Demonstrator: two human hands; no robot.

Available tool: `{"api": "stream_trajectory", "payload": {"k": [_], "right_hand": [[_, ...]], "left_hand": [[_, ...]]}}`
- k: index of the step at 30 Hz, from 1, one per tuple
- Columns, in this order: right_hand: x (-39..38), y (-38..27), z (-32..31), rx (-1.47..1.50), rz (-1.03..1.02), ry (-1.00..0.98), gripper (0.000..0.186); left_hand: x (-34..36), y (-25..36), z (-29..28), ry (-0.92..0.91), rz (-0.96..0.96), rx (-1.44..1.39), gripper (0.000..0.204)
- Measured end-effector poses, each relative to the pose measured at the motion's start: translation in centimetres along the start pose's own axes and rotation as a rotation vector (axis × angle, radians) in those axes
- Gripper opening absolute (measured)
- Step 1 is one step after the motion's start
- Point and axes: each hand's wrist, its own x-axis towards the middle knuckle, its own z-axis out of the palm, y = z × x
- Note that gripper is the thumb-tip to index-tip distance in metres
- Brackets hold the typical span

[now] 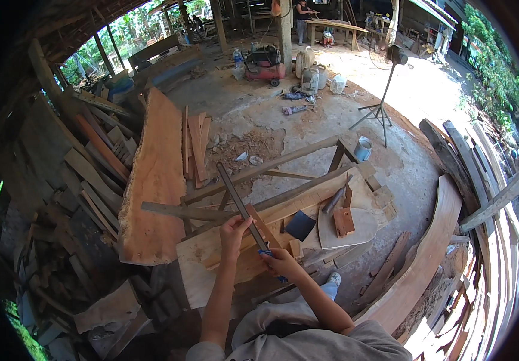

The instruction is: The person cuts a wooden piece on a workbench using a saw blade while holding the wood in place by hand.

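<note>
Both my hands are on a long dark bar clamp [235, 191] with blue fittings, held slantwise above the wooden workbench [196, 287]. My left hand [234, 236] pinches the bar about its middle. Lower down, my right hand [280, 265] is wrapped round the bar by the blue part, which it partly hides. Just under the bar lies a reddish-brown wooden strip [263, 228]. Right of it are a dark square sheet [300, 225] and a pale rounded board [361, 230]. A small reddish-brown wooden block [344, 222] and a dark cylindrical tool [333, 201] rest on that board.
A large live-edge slab [154, 180] stands left of the bench, near stacked planks [100, 147]. Beyond are a fan on a stand [386, 84], a metal bucket [363, 149] and a red air compressor [265, 65]. Long boards [428, 253] lie right. A person [302, 18] stands far back.
</note>
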Motion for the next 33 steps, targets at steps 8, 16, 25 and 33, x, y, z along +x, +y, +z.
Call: {"api": "stream_trajectory", "payload": {"k": [8,16,25,33], "right_hand": [[-0.1,-1.1,-0.3,0.233,-0.087,-0.047,0.021],[-0.5,-0.7,-0.2,0.206,-0.056,-0.035,0.021],[-0.8,-0.8,0.0,0.378,-0.020,-0.129,0.018],[0.8,1.0,-1.3,0.662,0.136,-0.321,0.023]], "left_hand": [[-1.3,-1.0,1.6,-0.004,0.011,-0.054,0.012],[-1.4,-1.1,1.8,-0.099,0.055,-0.035,0.007],[-1.1,-1.2,1.3,-0.096,0.051,0.066,0.012],[-0.4,-3.6,0.0,-0.128,-0.040,0.019,0.017]]}}
